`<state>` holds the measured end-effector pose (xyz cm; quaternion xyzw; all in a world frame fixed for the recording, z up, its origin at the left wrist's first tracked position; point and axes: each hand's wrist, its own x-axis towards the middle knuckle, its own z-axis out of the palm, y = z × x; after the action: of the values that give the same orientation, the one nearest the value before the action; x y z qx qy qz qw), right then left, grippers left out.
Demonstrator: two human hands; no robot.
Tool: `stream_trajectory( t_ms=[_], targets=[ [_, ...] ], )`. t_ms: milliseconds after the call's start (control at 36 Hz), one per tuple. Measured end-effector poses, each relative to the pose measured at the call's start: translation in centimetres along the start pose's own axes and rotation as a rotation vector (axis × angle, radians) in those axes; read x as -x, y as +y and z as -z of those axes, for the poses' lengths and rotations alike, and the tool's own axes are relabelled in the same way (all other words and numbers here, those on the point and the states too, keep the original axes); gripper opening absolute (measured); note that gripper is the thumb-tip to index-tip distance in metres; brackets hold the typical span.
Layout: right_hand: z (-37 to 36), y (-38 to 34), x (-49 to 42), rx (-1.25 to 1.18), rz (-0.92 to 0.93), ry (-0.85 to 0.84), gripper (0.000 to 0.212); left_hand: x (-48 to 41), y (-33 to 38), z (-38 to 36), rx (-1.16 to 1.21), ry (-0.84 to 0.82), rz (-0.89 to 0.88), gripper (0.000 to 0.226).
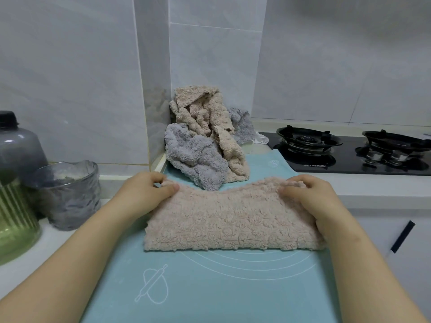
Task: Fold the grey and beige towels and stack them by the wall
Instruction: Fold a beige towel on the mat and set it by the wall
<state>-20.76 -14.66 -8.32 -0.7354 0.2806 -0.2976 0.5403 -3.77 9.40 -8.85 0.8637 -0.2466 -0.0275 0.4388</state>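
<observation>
The beige towel [233,220] is lying as thick, nubbly, matt cloth on a mat [210,287] that is looking smooth, matt and rubbery. At twelve o'clock a grey towel [196,157] and a second beige towel [205,113] are showing the same fluffy pile. At nine o'clock a cup [70,194] is showing rippled clear glass beside a smoky plastic jar [16,148], and at two o'clock the stove [349,159] is gleaming glossy black below shiny wall tiles [326,66].

Soft, even, rather dim light with a cool cast fills the view. Shadows are faint. Small glints sit on the black stove [349,165] and the glass jar [70,194]. Wide-angle distortion bends the edges, and detail is slightly soft.
</observation>
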Motion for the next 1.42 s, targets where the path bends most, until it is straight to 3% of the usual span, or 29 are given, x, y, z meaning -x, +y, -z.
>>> stream_trajectory(
  t_ms=[139,306,389,556,917,1000,1111,1194,1278,1417],
  targets=[
    [-0.1,-0.4,0.0,-0.119,0.05,0.017,0.014,0.1,0.3,0.0,0.229,0.088,-0.051,0.011],
    [-0.3,-0.2,0.3,-0.058,-0.029,-0.184,0.01,0.4,1.1,-0.1,0.396,0.108,-0.091,0.019],
    [-0.4,0.0,0.1,0.02,0.015,-0.102,0.007,0.5,1.2,-0.2,0.432,0.094,-0.095,0.022],
    [-0.2,-0.4,0.0,-0.122,0.164,0.127,0.011,0.4,1.1,-0.1,0.486,0.149,-0.108,0.023],
    [0.1,-1.6,0.2,-0.307,0.439,0.393,0.025,0.9,2.3,0.4,0.65,0.248,-0.271,0.031],
    [0.1,-1.9,0.4,-0.324,0.482,0.393,0.025,1.1,2.5,0.7,0.653,0.236,-0.27,0.04],
    [0.3,-2.0,0.5,-0.315,0.41,0.279,0.023,1.2,3.0,1.5,0.707,0.233,-0.254,0.029],
    [0.1,-1.8,0.3,-0.228,0.293,0.176,0.02,1.1,3.0,1.7,0.641,0.185,-0.207,0.021],
    [0.1,-0.9,-0.1,-0.032,0.112,0.106,0.026,0.3,1.7,0.7,0.509,0.097,-0.009,0.015],
    [0.2,0.7,-0.6,0.361,-0.081,-0.005,0.044,0.1,0.0,-0.6,-0.126,-0.141,-0.032,0.051]
  ],
)
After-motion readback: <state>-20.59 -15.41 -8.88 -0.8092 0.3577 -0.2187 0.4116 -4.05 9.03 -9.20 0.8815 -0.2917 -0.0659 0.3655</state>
